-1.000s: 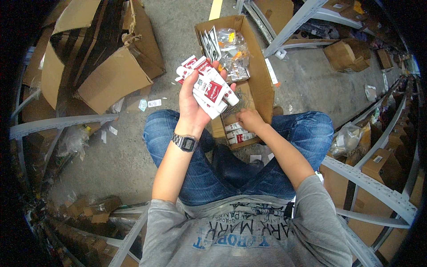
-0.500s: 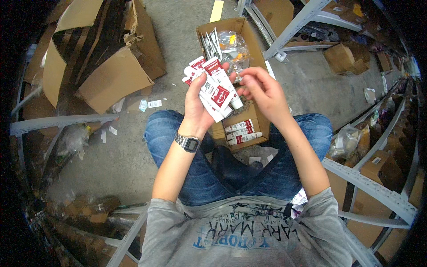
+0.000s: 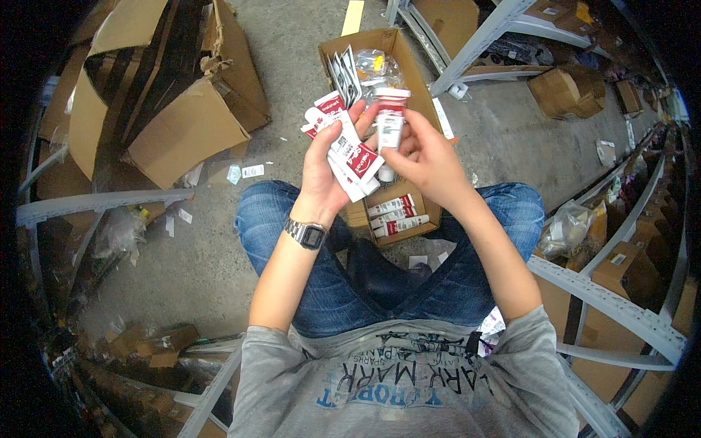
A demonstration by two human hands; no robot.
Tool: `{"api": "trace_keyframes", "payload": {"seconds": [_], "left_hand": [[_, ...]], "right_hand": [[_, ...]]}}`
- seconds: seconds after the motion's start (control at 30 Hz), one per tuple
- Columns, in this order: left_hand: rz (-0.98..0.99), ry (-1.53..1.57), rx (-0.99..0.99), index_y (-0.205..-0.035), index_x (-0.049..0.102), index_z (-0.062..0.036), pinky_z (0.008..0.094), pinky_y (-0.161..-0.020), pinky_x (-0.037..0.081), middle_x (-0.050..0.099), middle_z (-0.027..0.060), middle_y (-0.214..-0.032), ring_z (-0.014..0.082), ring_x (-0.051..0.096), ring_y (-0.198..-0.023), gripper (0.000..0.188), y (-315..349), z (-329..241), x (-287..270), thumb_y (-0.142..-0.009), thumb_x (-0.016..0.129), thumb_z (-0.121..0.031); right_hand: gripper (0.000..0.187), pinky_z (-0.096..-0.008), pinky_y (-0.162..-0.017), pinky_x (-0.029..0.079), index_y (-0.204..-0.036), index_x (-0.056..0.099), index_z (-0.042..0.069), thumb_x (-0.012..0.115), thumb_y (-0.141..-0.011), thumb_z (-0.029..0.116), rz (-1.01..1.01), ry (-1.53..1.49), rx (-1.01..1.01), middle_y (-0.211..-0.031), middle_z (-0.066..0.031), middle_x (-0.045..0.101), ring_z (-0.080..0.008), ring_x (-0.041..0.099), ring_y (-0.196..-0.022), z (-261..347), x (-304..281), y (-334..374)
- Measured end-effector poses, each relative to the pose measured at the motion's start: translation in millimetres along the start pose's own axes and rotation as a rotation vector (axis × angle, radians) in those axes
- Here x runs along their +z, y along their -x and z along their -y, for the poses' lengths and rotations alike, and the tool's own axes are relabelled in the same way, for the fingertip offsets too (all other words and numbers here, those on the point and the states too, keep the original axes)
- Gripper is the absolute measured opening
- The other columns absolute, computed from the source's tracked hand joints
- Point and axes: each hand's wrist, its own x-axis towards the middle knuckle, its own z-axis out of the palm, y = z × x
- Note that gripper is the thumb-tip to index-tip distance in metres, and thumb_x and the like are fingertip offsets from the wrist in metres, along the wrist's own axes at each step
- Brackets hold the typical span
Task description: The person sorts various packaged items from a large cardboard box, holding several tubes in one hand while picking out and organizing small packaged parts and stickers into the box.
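My left hand [image 3: 321, 164] is closed round several white and red squeeze tubes [image 3: 358, 158], fanned out across the palm. Between the thumb and fingers of my right hand [image 3: 431, 157] is a single white and red tube [image 3: 391, 128], held upright just beside the bunch. Below both hands stands a long open cardboard box [image 3: 414, 62]. In its near end lie a few more tubes [image 3: 398, 217] in a row. Its far part holds clear plastic packets [image 3: 380, 64] with orange and yellow bits, and black and white printed leaflets [image 3: 345, 73].
A large torn carton [image 3: 186, 131] stands on the concrete floor at the far left. Grey metal shelving [image 3: 485, 45] runs along the right, with small cartons [image 3: 566, 91] by it. Paper scraps [image 3: 253, 171] lie on the floor. My bent legs [image 3: 270, 226] flank the box's near end.
My right hand has taken one tube from the bunch in my left hand and now holds it upright. My left hand keeps its place with the others.
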Motion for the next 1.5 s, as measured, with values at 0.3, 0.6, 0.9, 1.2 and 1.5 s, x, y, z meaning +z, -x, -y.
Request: {"api": "trace_keyframes", "payload": {"seconds": [0.3,0.6,0.9,1.2,1.5], "left_hand": [[-0.051,0.134,0.097,-0.124,0.041,-0.0095,0.0532,-0.101,0.026,0.042,0.0058,-0.13,0.0275,0.036,-0.122,0.053,2.6,-12.1,-1.8,-0.079,0.056,-0.034],[-0.037,0.118,0.058,-0.123,0.043,-0.0103,0.0533,-0.101,0.026,0.042,0.005,-0.13,0.0258,0.037,-0.122,0.052,1.0,-7.9,-3.7,-0.078,0.058,-0.032],[-0.032,0.08,0.03,-0.125,0.041,-0.01,0.0543,-0.101,0.025,0.041,0.0048,-0.131,0.0257,0.037,-0.122,0.053,2.3,-3.6,-3.9,-0.079,0.057,-0.032],[-0.038,0.088,0.029,-0.124,0.041,-0.0089,0.052,-0.101,0.027,0.043,0.0059,-0.13,0.0256,0.038,-0.121,0.052,1.1,-2.6,-6.0,-0.079,0.057,-0.03],[-0.129,0.0,0.073,-0.122,0.044,-0.0071,0.039,-0.083,0.047,0.06,0.004,-0.089,0.0179,0.059,-0.083,0.042,0.5,1.7,-15.2,-0.084,0.054,-0.023]], "right_hand": [[0.02,-0.0388,-0.071,0.047,-0.093,0.052,0.0,0.056,-0.073,0.004,0.203,0.641,-0.08,-0.088,-0.0176,0.055,-0.0327,0.057,-0.084,-59.6,-17.0,27.7],[0.019,-0.0387,-0.071,0.048,-0.091,0.06,0.006,0.052,-0.073,0.005,0.823,1.09,-0.047,-0.086,-0.0135,0.063,-0.0303,0.06,-0.085,-156.6,30.2,38.8],[0.017,-0.0396,-0.072,0.05,-0.086,0.063,0.004,0.05,-0.075,0.006,0.842,1.101,0.112,-0.091,-0.0143,0.063,-0.0294,0.061,-0.087,-179.4,29.4,41.7],[0.017,-0.0392,-0.072,0.05,-0.087,0.063,0.004,0.051,-0.075,0.006,0.825,1.127,0.146,-0.09,-0.0148,0.063,-0.0294,0.062,-0.085,-181.5,27.5,39.4],[0.008,-0.034,-0.061,0.045,-0.088,0.049,0.001,0.049,-0.085,0.009,-0.237,0.096,-0.002,-0.073,-0.013,0.057,-0.0256,0.059,-0.068,-63.4,7.6,-0.8]]}}
